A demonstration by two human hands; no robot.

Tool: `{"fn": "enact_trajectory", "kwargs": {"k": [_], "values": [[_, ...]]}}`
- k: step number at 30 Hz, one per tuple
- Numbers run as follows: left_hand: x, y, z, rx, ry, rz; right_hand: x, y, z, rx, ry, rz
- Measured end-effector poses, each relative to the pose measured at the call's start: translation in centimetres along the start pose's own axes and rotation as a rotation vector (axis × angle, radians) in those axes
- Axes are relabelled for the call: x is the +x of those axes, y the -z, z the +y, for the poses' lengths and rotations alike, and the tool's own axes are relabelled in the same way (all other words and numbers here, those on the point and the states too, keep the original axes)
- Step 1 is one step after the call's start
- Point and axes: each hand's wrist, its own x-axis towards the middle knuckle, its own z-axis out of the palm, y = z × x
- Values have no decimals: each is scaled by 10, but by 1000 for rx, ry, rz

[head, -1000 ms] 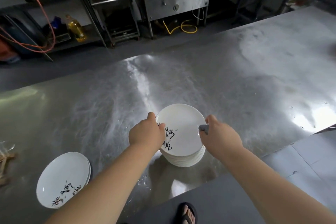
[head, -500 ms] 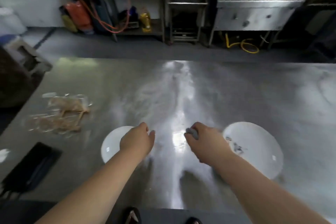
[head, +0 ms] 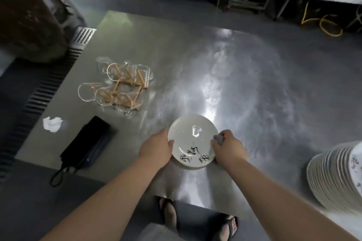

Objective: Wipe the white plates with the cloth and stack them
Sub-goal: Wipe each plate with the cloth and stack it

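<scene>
Far left on the stainless steel table lies a crumpled white paper. Just right of it lies a black pouch, its strap loop hanging over the near edge. Farther back stands a cluster of clear glass mugs on a wooden rack; the mugs overlap and cannot be counted.

At centre, near the table's front edge, the left hand grips the left rim of a white plate, thumb lying over the rim. The plate bears black brush characters on its near half and sits face up on the table. Whether a second plate lies beneath cannot be told.

The right hand is at the plate's right rim, fingers curled round a small grey cloth, which touches the plate.

Far right, well apart, stands a tall stack of white plates, partly cut off by the frame edge.
</scene>
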Motion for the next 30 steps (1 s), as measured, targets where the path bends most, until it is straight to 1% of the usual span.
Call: {"fn": "enact_trajectory", "kwargs": {"k": [3,5,7,9,11,13,14,16,18,20,22,23,24,25,26,27,28,30], "values": [[-1,2,2,-3,-29,6,0,-1,-2,127,-72,-8],[-1,12,3,-89,-17,2,-5,5,-5,189,-95,-21],[-1,29,5,-236,-16,-8,-17,15,-12,282,-86,-7],[-5,53,15,-478,-38,-32,-35,27,-25,401,-62,28],[-12,81,29,-857,-9,-80,-55,44,-42,532,-35,37],[-22,111,40,-1221,32,-205,-77,65,-62,625,-9,43],[-25,125,44,-1336,22,-258,-87,76,-72,645,12,68],[-33,151,49,-1449,-58,-349,-107,99,-92,551,90,196],[-41,170,55,-1459,-122,-412,-123,120,-111,370,172,349],[-52,179,61,-1462,-181,-458,-135,134,-133,247,266,480],[-63,185,69,-1459,-245,-478,-146,138,-157,138,455,602],[-68,188,71,-1462,-277,-489,-152,134,-165,55,596,627],[-72,192,74,-1469,-312,-503,-156,126,-170,-78,729,599],[-75,197,75,-1477,-342,-516,-158,115,-169,-247,815,521],[-76,201,75,-1484,-369,-528,-161,105,-166,-383,816,418],[-76,206,73,-1489,-383,-536,-163,99,-161,-468,795,337],[-75,209,71,-1494,-388,-540,-162,96,-155,-510,805,293],[-75,212,68,-1489,-388,-557,-159,98,-150,-538,827,280]]}}
